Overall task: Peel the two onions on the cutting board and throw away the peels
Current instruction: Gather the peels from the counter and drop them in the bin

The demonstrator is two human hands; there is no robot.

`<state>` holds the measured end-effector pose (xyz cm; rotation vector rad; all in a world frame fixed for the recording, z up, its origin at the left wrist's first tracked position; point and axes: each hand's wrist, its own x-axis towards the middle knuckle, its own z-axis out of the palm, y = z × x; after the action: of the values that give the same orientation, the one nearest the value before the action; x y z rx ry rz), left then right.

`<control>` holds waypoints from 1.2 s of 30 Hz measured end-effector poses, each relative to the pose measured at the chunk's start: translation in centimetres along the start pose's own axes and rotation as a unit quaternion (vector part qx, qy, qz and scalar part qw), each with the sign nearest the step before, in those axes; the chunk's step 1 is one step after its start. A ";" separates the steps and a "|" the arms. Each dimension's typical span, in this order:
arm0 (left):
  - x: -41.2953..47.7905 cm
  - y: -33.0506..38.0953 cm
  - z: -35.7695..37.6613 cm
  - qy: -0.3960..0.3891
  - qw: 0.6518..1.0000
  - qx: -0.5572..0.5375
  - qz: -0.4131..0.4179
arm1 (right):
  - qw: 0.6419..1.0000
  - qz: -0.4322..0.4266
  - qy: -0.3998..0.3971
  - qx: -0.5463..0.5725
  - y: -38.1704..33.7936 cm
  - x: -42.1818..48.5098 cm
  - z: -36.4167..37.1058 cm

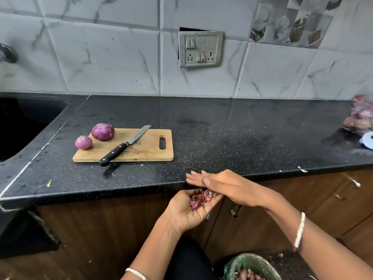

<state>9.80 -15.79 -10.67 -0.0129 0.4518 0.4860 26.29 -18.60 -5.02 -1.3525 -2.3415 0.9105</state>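
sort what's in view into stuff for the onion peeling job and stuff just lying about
For the job: large onion, small onion, cutting board, knife, peels cupped in the left hand, right hand above them, green-lined bin.
Lying about: bag of onions at the right edge, wall switch panel, sink.

big onion was glossy purple-magenta, small onion a paler pink-purple. cutting board was tan wood w/ darker brown stains. knife had a blk handle w/ silver rivets & a grey steel blade. counter was blk w/ fine white & brownish specks. wall tiles were white marble-look w/ grey veins; one patterned tile had brown & grey pics. switch plate was dull silver-grey. peels in my left hand were dark red-purple. cabinets were brown wood grain. bin liner was green. my bangles were silvery white.
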 end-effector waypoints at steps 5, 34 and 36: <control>-0.7 -0.1 0.1 0.045 0.998 0.040 -0.012 | 0.969 0.052 0.229 0.074 -1.0 0.1 -1.4; 9.7 -14.7 1.3 0.096 0.981 0.168 -0.020 | 0.505 0.216 0.659 0.515 6.0 -12.0 9.8; 13.0 -16.9 0.5 0.124 0.976 0.176 -0.030 | 0.464 0.250 0.670 0.522 8.2 -13.3 10.4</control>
<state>27.94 -24.92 -17.31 0.2564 0.7755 0.3407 33.13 -30.93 -17.38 -1.2060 0.0046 0.6318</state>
